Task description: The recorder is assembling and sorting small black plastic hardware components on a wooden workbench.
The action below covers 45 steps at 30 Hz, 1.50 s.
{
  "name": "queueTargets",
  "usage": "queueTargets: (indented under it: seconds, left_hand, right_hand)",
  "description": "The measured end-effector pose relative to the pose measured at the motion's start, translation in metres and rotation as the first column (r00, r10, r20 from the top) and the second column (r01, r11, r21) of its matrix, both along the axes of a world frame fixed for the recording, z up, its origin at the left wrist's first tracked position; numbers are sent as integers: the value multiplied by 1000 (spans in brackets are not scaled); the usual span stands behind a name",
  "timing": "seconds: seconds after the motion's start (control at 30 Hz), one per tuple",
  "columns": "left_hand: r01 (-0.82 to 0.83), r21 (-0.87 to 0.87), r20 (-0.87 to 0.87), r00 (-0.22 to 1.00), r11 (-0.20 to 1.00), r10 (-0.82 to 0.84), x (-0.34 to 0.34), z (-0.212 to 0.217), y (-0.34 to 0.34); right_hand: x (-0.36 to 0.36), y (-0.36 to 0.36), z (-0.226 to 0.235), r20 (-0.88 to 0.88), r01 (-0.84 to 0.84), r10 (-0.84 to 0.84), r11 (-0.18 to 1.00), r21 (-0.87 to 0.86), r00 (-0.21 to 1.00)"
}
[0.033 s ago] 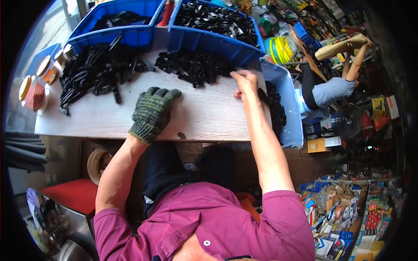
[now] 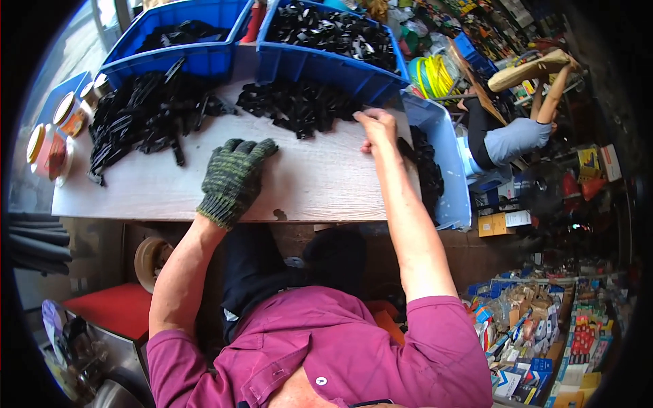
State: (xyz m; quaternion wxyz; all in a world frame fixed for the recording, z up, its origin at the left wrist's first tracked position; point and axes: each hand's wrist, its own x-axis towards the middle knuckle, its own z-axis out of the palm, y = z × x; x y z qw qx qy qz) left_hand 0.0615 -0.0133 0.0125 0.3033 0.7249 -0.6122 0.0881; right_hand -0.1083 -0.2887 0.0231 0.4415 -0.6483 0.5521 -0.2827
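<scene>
My left hand (image 2: 235,178), in a dark green knitted glove, rests on the near part of the white tabletop (image 2: 320,183) with its fingers curled in. Whatever it may hold is hidden. Bare and further right, my right hand (image 2: 378,130) has its fingers bent together at the right end of a pile of small black plastic-looking pieces (image 2: 299,109). Anything between those fingertips is too small to make out. To the left lies a second heap of longer black pieces (image 2: 139,112), beyond the gloved hand.
Along the far edge stand a blue bin (image 2: 180,56) and another blue bin (image 2: 326,70), both holding black parts. A light blue tub (image 2: 454,170) borders the table's right side. Jars (image 2: 47,149) stand at the left. A person (image 2: 517,139) is at the right beyond the tub.
The whole view has shifted very slightly, moving the scene a little to the left. Both hands keep nearly the same pose and place on the table.
</scene>
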Motion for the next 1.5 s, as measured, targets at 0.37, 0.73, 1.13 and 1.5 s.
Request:
queueTargets:
  seconds: [0.37,0.73,1.13,1.5]
  left_hand:
    - [-18,-96,9,1000,995,19,-1,9,-3]
    - [5,-283,-158,986,959,-52,-50,5,-10]
    - [-30,-295,-224,974,955,-39,-80,-10,-39]
    - [-342,-187,26,935,921,352,-34,-3,-4]
  right_hand:
    - [-4,7,0,-53,-2,-1,998,-69,999]
    - [-18,109,-8,481,-286,142,928,240,865]
    - [-20,134,-20,442,-373,356,926,-51,823]
    - [-19,146,-13,556,-439,334,896,63,761]
